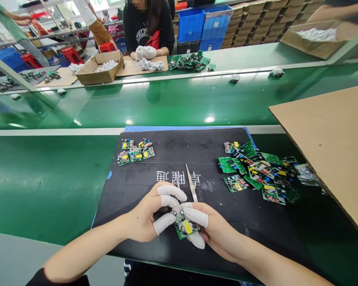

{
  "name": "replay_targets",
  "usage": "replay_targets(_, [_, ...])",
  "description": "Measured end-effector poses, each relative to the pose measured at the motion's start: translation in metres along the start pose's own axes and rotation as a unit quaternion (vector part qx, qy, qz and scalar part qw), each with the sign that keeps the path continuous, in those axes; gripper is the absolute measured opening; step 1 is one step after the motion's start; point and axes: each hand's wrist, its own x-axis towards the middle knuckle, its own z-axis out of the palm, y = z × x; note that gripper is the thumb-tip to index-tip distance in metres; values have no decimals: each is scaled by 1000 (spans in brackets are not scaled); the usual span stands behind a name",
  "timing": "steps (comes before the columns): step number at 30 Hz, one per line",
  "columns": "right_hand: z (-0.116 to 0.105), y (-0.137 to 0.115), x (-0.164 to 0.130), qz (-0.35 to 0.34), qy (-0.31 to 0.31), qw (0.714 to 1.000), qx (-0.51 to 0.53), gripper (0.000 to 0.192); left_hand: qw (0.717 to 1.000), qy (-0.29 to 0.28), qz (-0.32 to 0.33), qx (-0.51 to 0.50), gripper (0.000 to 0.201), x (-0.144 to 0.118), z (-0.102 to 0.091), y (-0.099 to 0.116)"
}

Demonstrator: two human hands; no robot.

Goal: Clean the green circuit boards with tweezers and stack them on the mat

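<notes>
Both my hands meet over the near edge of a black mat [155, 174]. My left hand [155, 214] and my right hand [210, 228], with white finger cots on the fingertips, hold one small green circuit board [185, 228] with a yellow part between them. Metal tweezers [191, 184] stick up and away from my right hand. A small group of finished-looking boards [135, 151] lies at the mat's far left. A loose pile of boards [258, 171] lies at the mat's right.
A cardboard sheet [331, 135] overhangs on the right. A green conveyor belt [167, 101] runs across beyond the mat. Across it a person in a black top sits with gloved hands [145, 52], a cardboard box [97, 67] and more boards [189, 61].
</notes>
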Motion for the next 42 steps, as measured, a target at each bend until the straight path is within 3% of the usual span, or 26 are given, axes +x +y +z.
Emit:
replay_targets(8, [0,1,1,14,-19,998,60,41,973,5,-118,-196,14,-5,6,-2])
replay_targets(15, [0,-2,1,26,-45,996,67,44,949,-16,-134,-284,13,-3,3,-4])
replay_targets(21, [-1,-5,-2,11,-26,1000,0,40,992,11,-85,-95,8,-5,0,0])
replay_targets(27, [-1,-8,-1,50,20,999,7,40,999,33,-23,23,15,-1,-1,-1])
replay_targets(32, [-2,-10,-1,62,37,997,17,41,977,49,99,183,18,2,-3,-2])
replay_targets(37, [-2,-11,-1,29,45,999,-5,43,952,45,115,279,21,2,-5,-2])
replay_targets(42, [-2,-11,0,45,57,997,-27,44,927,26,153,341,12,5,-10,-2])
